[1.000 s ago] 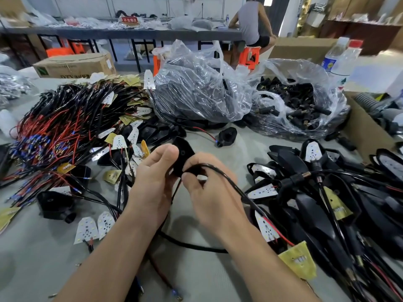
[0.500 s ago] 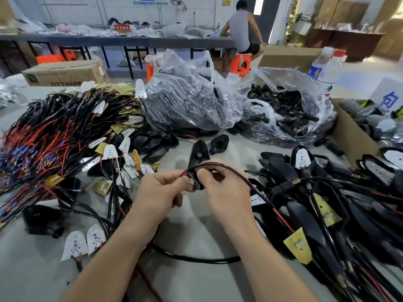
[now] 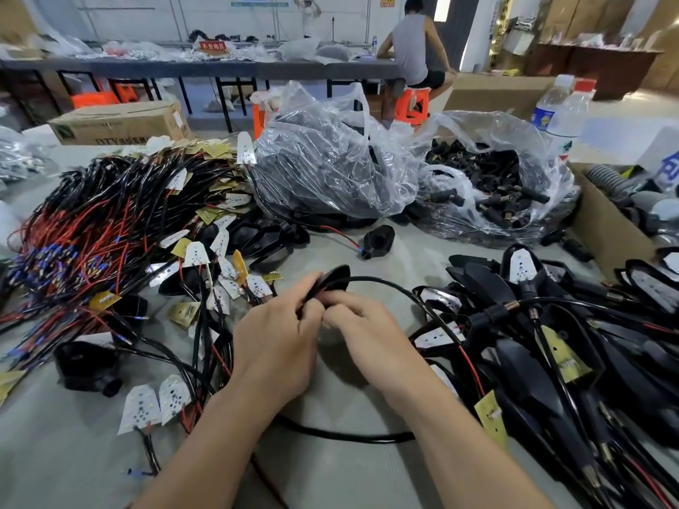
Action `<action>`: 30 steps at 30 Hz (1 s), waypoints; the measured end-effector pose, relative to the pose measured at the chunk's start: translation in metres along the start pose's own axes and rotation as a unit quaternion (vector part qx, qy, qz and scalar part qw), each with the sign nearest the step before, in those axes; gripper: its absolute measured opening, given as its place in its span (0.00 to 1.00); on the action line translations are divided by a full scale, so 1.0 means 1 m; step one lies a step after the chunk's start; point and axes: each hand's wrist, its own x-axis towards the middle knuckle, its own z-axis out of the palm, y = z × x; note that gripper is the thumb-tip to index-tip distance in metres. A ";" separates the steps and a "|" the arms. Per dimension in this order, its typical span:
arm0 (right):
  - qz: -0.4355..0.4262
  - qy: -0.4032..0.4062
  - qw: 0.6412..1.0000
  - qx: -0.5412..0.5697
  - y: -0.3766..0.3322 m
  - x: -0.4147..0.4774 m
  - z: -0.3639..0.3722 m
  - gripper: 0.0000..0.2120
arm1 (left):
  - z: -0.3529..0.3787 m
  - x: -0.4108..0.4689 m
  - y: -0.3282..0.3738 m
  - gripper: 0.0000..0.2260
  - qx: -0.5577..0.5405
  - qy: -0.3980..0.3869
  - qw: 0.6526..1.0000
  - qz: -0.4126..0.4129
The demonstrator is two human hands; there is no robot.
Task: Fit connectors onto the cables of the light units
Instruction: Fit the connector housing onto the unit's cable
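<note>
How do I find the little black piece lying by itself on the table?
Find the big clear plastic bag in the middle of the table. Right in front of it sits one small black piece with a red wire leading to it. Unlike the heaped black pieces to its left, it lies alone.

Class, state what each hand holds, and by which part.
Left hand pinches the black housing at its lower end; right hand pinches the black cable near its end, beside the housing.
</note>
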 end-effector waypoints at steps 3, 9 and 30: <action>0.033 0.063 0.995 0.071 0.003 0.004 0.001 0.16 | -0.001 -0.001 0.002 0.23 0.009 -0.014 1.000 0.005; 0.037 0.099 0.984 0.144 0.006 0.008 0.000 0.16 | 0.000 0.005 -0.005 0.20 -0.080 -0.030 0.995 0.041; -0.002 0.322 0.943 0.089 0.013 0.016 -0.015 0.15 | 0.009 0.011 -0.013 0.15 -0.502 -0.145 0.831 -0.193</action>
